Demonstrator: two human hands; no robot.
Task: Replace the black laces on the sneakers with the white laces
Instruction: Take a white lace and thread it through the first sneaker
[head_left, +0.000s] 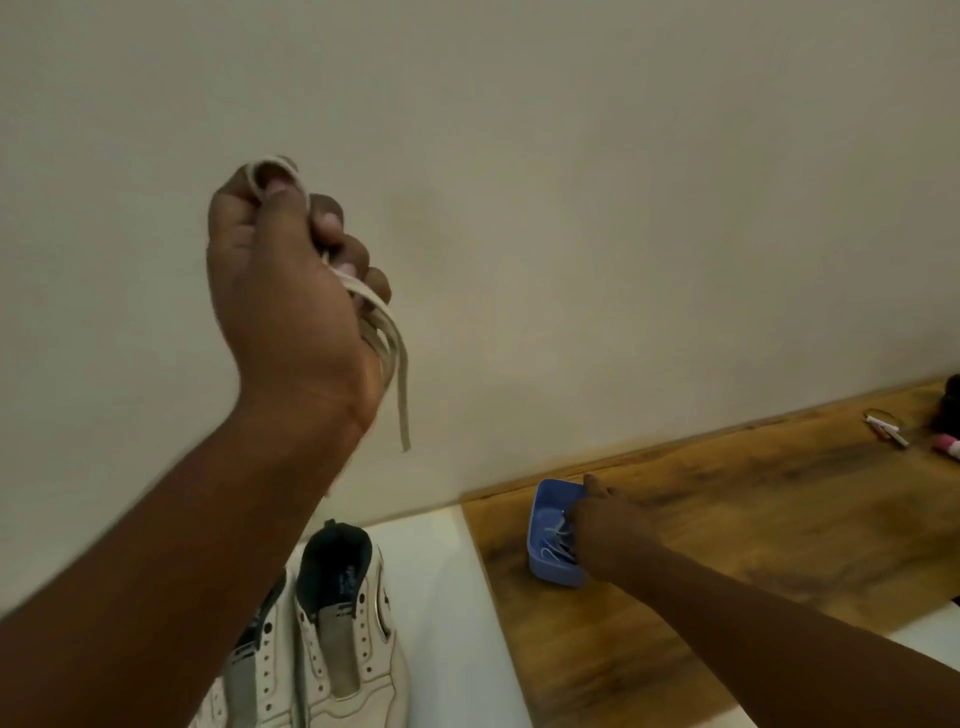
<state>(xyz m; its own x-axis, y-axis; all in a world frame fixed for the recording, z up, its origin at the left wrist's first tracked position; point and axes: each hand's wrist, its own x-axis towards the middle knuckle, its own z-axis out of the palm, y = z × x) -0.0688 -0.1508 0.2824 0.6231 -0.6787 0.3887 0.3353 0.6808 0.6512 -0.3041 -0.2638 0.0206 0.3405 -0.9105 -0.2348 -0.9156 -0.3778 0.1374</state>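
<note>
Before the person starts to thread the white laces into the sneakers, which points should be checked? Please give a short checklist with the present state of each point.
1. White laces in hand: ok, the left hand grips them, raised above the sneakers.
2. Black laces removed: ok on the eyelets in view; the toe ends are hidden.
3. Sneakers within reach: ok, side by side on the white surface.
4. Right hand free: not ok, its fingers are inside the blue tray.
5. Right hand's hold on the tray contents: cannot tell.
</note>
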